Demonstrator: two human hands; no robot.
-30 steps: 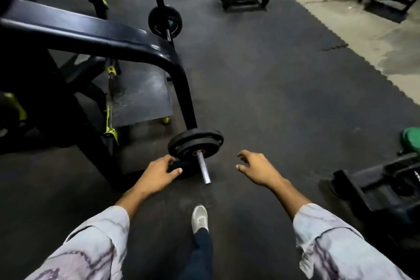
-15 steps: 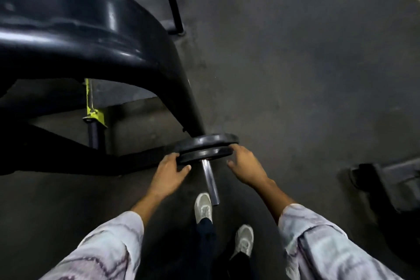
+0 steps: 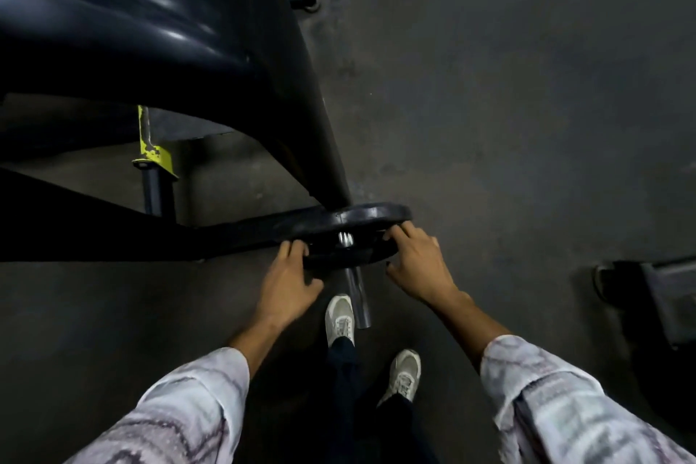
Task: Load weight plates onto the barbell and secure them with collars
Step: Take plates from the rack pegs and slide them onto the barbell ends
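Two black weight plates sit on the barbell's steel sleeve (image 3: 357, 298), which points toward my feet. The larger plate (image 3: 361, 217) is further up the sleeve. The smaller plate (image 3: 350, 254) sits nearer me, with a gap between the two where bare steel shows. My left hand (image 3: 288, 281) grips the smaller plate's left edge and my right hand (image 3: 418, 264) grips its right edge. No collar is visible on the sleeve.
A big black machine frame (image 3: 169, 49) arches over the upper left, its leg coming down just behind the plates. A yellow-tipped post (image 3: 152, 162) stands under it. Dark equipment (image 3: 663, 298) lies at the right edge. My white shoes (image 3: 341, 318) stand on the rubber floor beneath the sleeve.
I have leaned in closer. Both hands went from hovering open near the sleeve to closing on the smaller plate, which now sits apart from the larger plate, nearer me.
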